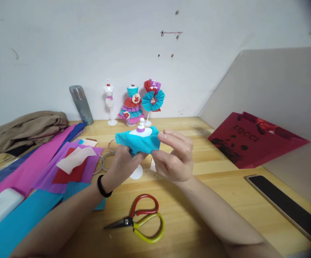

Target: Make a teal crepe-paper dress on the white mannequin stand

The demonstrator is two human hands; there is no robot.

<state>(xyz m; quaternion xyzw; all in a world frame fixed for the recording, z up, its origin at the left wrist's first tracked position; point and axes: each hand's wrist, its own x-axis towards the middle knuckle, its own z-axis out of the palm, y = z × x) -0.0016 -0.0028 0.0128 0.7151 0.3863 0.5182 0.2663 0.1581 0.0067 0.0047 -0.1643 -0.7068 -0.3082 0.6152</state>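
A small white mannequin (141,132) with a purple neck band is raised off the table, its torso wrapped in blue crepe paper (144,143). My left hand (125,157) is closed around the wrapped torso from the left and below. At the right side, my right hand (175,156) pinches the edge of the blue paper between thumb and fingers. The mannequin's round white base (136,172) shows below my hands; most of the body is hidden by paper and fingers. Scissors (128,221) with one red and one yellow handle lie on the table in front.
Three small mannequins stand by the wall: a mostly white one (109,102) and two in paper dresses (132,104). Colored paper sheets (37,154), a brown cloth (32,129) and a flask (81,104) lie left. A red paper bag (252,139) and a phone (284,208) are right.
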